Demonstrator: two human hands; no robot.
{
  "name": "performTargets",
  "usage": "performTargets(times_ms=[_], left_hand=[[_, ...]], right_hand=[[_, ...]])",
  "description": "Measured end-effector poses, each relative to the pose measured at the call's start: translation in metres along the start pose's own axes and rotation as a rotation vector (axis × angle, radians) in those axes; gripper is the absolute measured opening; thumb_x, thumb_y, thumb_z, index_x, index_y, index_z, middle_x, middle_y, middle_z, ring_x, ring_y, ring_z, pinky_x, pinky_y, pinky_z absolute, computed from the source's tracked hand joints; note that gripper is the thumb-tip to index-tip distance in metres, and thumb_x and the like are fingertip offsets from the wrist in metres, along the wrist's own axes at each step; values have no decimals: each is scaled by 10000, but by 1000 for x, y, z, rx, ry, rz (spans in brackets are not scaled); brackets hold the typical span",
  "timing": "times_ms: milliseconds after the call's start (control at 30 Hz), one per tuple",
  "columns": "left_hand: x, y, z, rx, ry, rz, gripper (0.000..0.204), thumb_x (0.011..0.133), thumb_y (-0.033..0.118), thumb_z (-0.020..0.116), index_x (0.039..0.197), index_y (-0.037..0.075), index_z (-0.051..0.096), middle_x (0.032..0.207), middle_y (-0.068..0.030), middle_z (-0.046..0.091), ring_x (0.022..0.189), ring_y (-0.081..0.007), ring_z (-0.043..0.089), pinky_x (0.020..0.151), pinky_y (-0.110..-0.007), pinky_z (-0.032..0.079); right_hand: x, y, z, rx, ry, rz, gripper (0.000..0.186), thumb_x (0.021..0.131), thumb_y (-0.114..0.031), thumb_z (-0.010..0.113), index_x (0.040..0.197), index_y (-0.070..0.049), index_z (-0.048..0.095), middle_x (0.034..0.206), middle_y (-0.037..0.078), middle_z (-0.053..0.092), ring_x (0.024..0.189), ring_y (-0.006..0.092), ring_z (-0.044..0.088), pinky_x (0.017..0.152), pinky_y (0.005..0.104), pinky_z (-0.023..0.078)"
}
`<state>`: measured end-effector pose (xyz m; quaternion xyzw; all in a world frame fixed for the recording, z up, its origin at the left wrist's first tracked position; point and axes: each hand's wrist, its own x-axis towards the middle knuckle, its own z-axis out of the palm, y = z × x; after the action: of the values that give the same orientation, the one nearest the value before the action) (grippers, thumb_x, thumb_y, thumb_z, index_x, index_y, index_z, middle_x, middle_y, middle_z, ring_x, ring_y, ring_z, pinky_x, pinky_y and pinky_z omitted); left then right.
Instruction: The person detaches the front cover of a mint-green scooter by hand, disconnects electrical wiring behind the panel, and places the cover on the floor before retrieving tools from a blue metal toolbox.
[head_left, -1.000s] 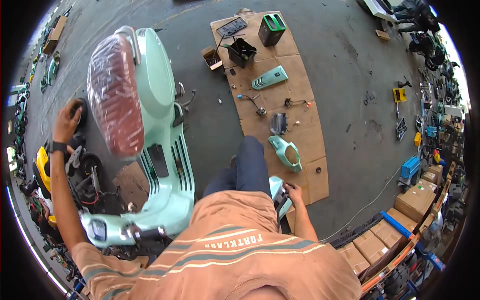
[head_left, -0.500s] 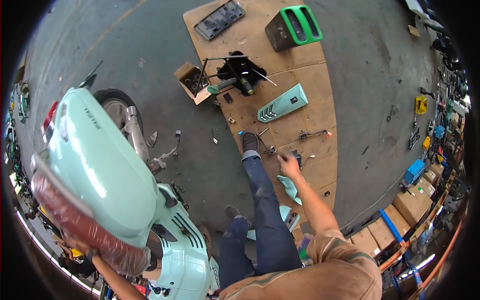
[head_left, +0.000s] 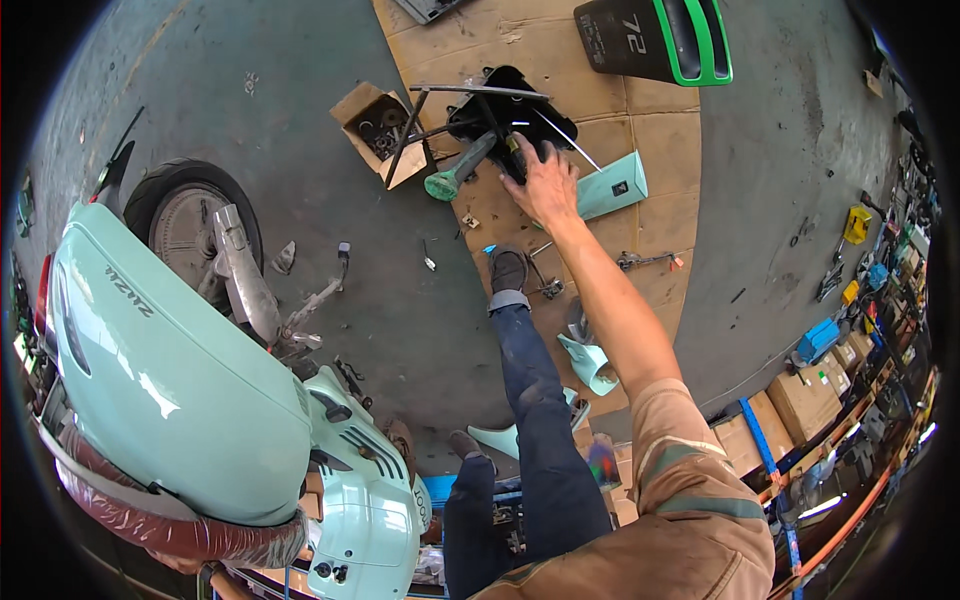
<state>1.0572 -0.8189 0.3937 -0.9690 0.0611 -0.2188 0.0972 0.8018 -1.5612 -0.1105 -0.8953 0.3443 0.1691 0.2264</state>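
My right hand (head_left: 546,187) reaches over a black plastic tray-like part (head_left: 495,100) on the floor cardboard, fingers spread. Its fingertips are at a yellow-and-black handle (head_left: 516,150); I cannot tell whether they touch it. Beneath the wrist lies a mint-green panel (head_left: 615,187), partly covered by the hand. A dark tube with a green end (head_left: 441,185) leans beside the black part. At the lower left, my left hand (head_left: 175,562) is by the red-brown, plastic-wrapped seat (head_left: 190,535) of a mint-green scooter (head_left: 175,370). Its fingers are hidden.
An open carton of metal parts (head_left: 378,130) stands left of the cardboard sheet (head_left: 655,130). A green-rimmed dark bin (head_left: 640,40) is at the far side. Loose mint panels (head_left: 590,362) lie near my legs. Boxes (head_left: 815,400) line the right; a wheel (head_left: 190,215) is at left.
My right hand has moved up and away from beside my foot to the black part. My view has shifted, and my left hand shows lower by the seat.
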Motion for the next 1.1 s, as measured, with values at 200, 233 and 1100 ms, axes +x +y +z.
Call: performTargets(times_ms=[200,233,1100], left_hand=[[1,-4,-5,32,-14,6,410,914,288,494,1220,34,592,1291,-208,543,1195,-370,507,1010,-456,396],[2,-5,-7,41,-24,7,409,913,288,494,1218,35,592,1289,-207,543,1194,-370,507,1009,-457,396],[-25,-17,-11,43,-114,37,391,885,285,517,1182,46,608,1247,-199,559,1158,-367,522,987,-466,410]], right_hand=[[23,-31,7,93,-293,110,817,705,-558,739,1418,-446,357,1487,264,278,1321,521,331,1067,724,155],[26,-32,14,92,-298,115,817,705,-558,739,1418,-446,357,1487,264,278,1321,521,331,1067,724,155],[-8,34,-12,484,212,-181,307,795,-236,763,1062,-109,681,980,110,681,905,292,643,792,367,521]])
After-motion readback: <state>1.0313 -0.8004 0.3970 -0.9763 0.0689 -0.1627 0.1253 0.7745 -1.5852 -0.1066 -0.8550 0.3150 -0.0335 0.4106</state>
